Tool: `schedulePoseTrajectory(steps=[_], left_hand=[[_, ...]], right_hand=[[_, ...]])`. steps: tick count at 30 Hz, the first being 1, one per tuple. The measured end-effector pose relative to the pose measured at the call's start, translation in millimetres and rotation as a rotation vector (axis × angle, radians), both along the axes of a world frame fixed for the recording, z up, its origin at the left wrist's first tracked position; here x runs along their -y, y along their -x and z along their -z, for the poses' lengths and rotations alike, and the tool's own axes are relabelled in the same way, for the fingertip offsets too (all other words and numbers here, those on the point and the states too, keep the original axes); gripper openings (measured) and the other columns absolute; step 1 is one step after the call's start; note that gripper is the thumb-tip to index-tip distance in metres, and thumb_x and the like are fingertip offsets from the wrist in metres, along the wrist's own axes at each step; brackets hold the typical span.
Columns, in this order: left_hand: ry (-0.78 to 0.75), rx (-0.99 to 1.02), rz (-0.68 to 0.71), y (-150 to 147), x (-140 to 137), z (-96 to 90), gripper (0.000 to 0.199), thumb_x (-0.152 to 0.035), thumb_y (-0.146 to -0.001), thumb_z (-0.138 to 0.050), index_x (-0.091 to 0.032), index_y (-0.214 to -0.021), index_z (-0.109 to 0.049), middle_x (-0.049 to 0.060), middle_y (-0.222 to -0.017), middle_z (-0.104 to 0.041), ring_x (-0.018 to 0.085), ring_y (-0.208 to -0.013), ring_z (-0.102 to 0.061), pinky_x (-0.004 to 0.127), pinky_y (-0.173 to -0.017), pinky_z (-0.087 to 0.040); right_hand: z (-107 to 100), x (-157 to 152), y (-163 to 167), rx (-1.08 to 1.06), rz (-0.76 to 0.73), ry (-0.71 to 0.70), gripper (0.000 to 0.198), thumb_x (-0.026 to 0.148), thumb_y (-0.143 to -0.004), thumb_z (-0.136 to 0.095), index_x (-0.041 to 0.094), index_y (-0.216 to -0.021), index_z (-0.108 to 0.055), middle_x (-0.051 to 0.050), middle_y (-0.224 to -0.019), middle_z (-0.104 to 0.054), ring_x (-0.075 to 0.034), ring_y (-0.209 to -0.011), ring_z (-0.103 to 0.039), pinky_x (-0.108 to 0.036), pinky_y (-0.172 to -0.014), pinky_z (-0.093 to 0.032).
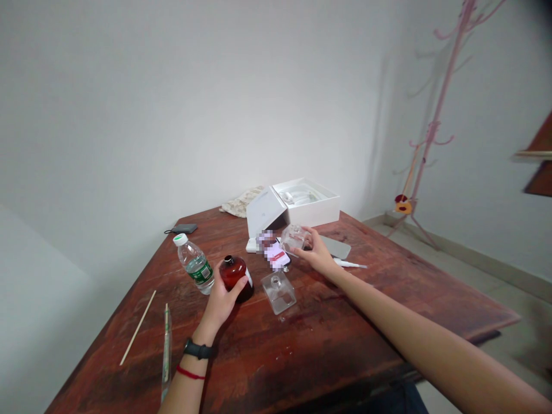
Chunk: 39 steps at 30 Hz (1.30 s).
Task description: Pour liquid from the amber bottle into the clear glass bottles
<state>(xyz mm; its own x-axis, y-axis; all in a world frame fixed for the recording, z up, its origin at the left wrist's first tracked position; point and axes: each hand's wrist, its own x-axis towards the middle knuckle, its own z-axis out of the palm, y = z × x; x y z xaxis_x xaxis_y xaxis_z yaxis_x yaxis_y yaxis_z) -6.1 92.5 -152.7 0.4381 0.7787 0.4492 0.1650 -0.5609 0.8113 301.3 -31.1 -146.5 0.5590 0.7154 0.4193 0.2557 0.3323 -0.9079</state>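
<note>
My left hand is wrapped around a brown glass bottle with an uncapped neck and a white label on its side. In my right hand is a clear, faceted container, gripped by its right side above the table. Between the two hands, nearer to me, lies a clear square plastic piece with a round raised neck. A phone with a lit screen lies behind it. Left of the brown bottle stands a water bottle with a white cap and green label.
An open white box stands at the back of the wooden table, its lid tilted left. A chopstick and a wrapped pair lie at left. A grey flat case, a cloth and a white-handled tool are also there.
</note>
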Motion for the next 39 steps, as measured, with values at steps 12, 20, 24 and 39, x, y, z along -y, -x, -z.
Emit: schedulePoseTrajectory(steps=[12, 20, 24, 39], left_hand=[[-0.020, -0.002, -0.002, 0.0, -3.3, 4.7, 0.079, -0.062, -0.090, -0.076, -0.023, -0.149, -0.042, 0.015, -0.140, -0.064, 0.033, -0.132, -0.065, 0.056, -0.121, -0.042], [-0.014, -0.004, -0.004, 0.1, -2.8, 3.9, 0.078, -0.059, -0.090, -0.077, -0.023, -0.149, -0.042, 0.015, -0.141, -0.065, 0.033, -0.132, -0.065, 0.055, -0.121, -0.042], [-0.006, -0.004, -0.009, -0.1, -2.3, 3.5, 0.077, -0.057, -0.090, -0.078, -0.024, -0.149, -0.043, 0.014, -0.141, -0.065, 0.033, -0.131, -0.066, 0.055, -0.121, -0.042], [-0.013, -0.004, -0.010, -1.0, -2.3, 3.4, 0.077, -0.057, -0.089, -0.078, -0.024, -0.148, -0.042, 0.014, -0.141, -0.064, 0.033, -0.132, -0.065, 0.055, -0.121, -0.042]], right_hand=[[-2.2, 0.5, 1.6, -0.005, 0.017, -0.003, 0.086, 0.047, -0.070, -0.092, 0.027, -0.141, -0.048, -0.013, -0.131, -0.074, -0.035, -0.126, -0.072, -0.060, -0.113, -0.053], [-1.4, -0.1, 1.1, -0.007, 0.021, 0.002, 0.085, 0.046, -0.070, -0.092, 0.028, -0.140, -0.048, -0.012, -0.130, -0.074, -0.035, -0.125, -0.072, -0.060, -0.114, -0.053], [-0.7, -0.5, 0.7, -0.007, 0.018, 0.004, 0.084, 0.046, -0.070, -0.092, 0.028, -0.140, -0.048, -0.012, -0.129, -0.075, -0.035, -0.125, -0.073, -0.060, -0.114, -0.053], [-0.4, 0.3, 1.3, 0.003, 0.008, 0.007, 0.085, 0.046, -0.071, -0.092, 0.029, -0.141, -0.048, -0.011, -0.130, -0.075, -0.035, -0.123, -0.073, -0.060, -0.114, -0.053]])
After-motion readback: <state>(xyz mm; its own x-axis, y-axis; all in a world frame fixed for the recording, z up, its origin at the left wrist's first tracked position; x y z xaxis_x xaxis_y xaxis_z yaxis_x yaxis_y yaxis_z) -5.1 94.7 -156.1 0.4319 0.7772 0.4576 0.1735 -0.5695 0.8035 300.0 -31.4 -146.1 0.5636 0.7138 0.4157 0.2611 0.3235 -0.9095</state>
